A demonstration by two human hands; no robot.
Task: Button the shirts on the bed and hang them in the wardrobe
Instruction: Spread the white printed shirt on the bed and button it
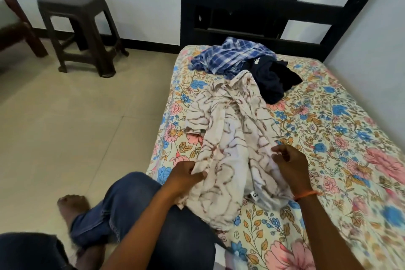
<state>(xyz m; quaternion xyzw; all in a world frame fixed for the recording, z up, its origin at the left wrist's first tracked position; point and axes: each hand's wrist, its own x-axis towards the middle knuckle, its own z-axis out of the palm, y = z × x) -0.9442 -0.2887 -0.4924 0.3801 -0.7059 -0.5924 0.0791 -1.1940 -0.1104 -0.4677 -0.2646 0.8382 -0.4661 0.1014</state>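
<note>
Floral bed (341, 120), three shirts heaped — buttoning could go wrong from a twisted start.
White patterned shirt (232, 133) lies crumpled at centre frame; left hand (186, 176) pinches its lower edge, right hand (289, 163) curls loosely, fingertips just touching cloth, gripping nothing. Plackets are hidden in the folds — buttons may mismatch. Above it, blue checked shirt (228, 57) and dark shirt (274, 79) overlap, likely to snag.

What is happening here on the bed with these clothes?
A person sitting at the edge of the floral-sheeted bed is handling a crumpled white shirt with brown marbled lines. The left hand pinches a fold of its fabric; the right hand rests on it, fingers curled. Farther up the bed a blue-and-white checked shirt and a dark navy garment lie in a heap, untouched. No shirt looks buttoned yet.
</note>
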